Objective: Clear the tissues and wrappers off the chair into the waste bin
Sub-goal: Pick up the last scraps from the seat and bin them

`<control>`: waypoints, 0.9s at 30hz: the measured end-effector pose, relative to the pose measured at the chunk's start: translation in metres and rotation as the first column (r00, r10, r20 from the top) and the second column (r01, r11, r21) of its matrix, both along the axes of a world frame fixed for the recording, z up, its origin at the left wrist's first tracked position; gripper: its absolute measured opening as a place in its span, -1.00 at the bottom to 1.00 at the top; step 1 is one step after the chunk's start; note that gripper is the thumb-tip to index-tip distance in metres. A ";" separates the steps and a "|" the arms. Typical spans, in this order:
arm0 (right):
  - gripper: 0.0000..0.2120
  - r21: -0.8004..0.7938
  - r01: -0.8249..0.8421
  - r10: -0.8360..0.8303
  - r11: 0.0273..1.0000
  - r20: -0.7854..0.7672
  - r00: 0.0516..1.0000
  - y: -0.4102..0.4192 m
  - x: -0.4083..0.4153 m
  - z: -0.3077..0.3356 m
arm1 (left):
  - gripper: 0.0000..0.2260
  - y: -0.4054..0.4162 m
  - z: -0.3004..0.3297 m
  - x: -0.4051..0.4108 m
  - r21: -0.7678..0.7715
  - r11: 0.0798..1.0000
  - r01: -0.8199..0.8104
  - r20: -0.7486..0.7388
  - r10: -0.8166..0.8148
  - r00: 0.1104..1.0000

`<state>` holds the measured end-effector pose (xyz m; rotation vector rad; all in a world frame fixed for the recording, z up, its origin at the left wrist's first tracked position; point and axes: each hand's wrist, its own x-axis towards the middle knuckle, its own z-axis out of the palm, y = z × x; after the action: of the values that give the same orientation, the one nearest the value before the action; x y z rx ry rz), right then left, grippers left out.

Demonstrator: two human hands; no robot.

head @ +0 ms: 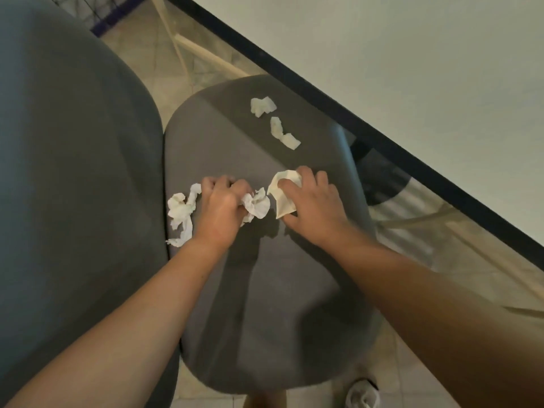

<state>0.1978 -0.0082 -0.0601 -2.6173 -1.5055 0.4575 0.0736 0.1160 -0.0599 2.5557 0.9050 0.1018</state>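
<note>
The grey chair seat point(265, 290) fills the middle of the view, with its backrest point(64, 172) at the left. My left hand point(222, 210) is closed around a crumpled white tissue point(257, 203) near the seat's middle. My right hand point(312, 204) grips a cream wrapper point(282, 192) just to its right. A long crumpled tissue point(182, 213) lies by the backrest, left of my left hand. Two more tissue pieces rest farther away on the seat, one at the far edge point(263, 106) and one below it point(284, 134). No waste bin is in view.
A white table point(412, 69) with a black edge runs diagonally at the upper right, close over the chair's armrest point(350, 172). Tiled floor shows around the chair. A crumpled white object point(363, 396) lies on the floor at the bottom right.
</note>
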 end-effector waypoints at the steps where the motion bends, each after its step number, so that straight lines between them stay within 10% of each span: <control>1: -0.47 -0.008 0.007 -0.007 1.000 -0.001 1.000 -0.008 -0.001 0.003 | -0.81 -0.008 0.003 0.001 0.008 1.000 0.014 0.004 -0.014 1.000; 27: -0.47 -0.029 0.617 -0.617 0.787 -0.087 0.782 -0.452 -0.039 0.065 | -0.85 -0.388 0.062 0.065 -0.113 0.775 0.622 0.212 -0.593 0.777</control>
<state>0.1592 -0.4599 0.0046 -2.8227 -0.5376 0.4868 0.1382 -0.2723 0.0025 2.4906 -0.0161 0.0336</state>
